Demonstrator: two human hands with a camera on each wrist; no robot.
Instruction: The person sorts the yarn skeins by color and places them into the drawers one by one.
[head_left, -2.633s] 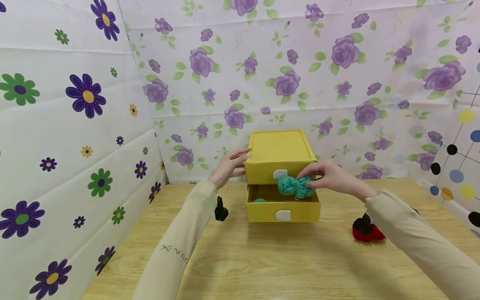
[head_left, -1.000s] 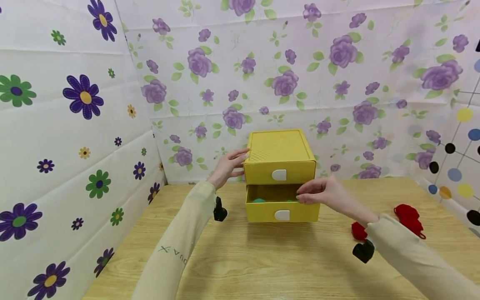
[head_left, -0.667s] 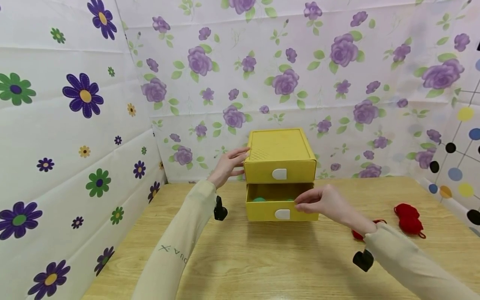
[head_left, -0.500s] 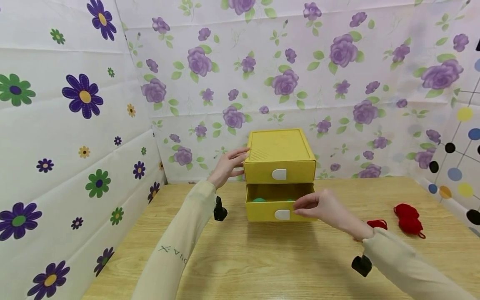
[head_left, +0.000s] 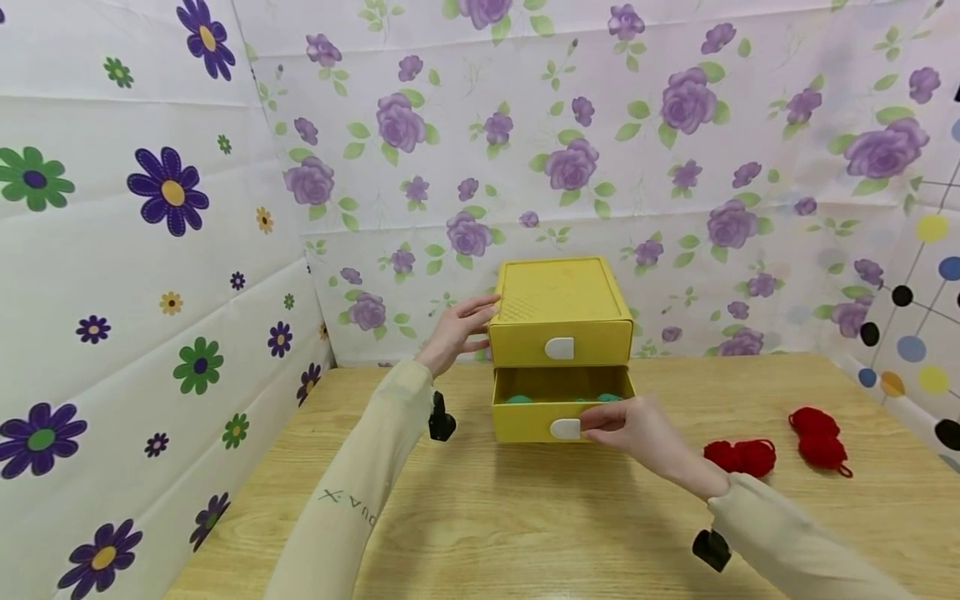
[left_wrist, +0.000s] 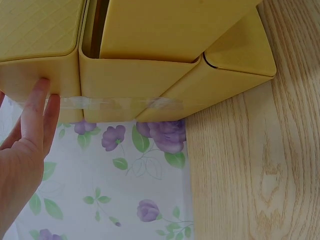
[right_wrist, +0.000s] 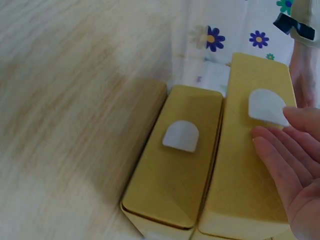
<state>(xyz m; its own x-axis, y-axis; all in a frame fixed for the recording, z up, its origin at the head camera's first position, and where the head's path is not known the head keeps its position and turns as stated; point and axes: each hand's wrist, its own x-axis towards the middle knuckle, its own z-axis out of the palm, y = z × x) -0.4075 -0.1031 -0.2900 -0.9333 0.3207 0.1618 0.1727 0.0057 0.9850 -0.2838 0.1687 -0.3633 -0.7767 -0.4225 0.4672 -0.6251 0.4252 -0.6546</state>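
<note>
My left hand (head_left: 454, 335) braces the left side of a yellow drawer cabinet (head_left: 562, 287); its fingertips (left_wrist: 40, 87) lie straight against the cabinet wall. The drawer below the top one (head_left: 525, 423) is pulled out. Part of a teal yarn bundle (head_left: 609, 398) shows inside at the right, and a teal piece (head_left: 518, 400) at the left. My right hand (head_left: 637, 429) is at this drawer's white handle (right_wrist: 266, 106). In the right wrist view its thumb overlaps the handle's edge, and the other fingers reach fairly straight toward the drawer front.
Two red yarn bundles, one nearer (head_left: 741, 457) and one farther right (head_left: 819, 438), lie on the wooden table (head_left: 480, 525). A bottom drawer with its own white handle (right_wrist: 181, 136) is closed. Flowered cloth (head_left: 420, 208) hangs behind the cabinet.
The teal yarn bundle that my right hand pinched has been let go into the drawer. My right hand has moved down and left to the handle. My left hand has stayed put.
</note>
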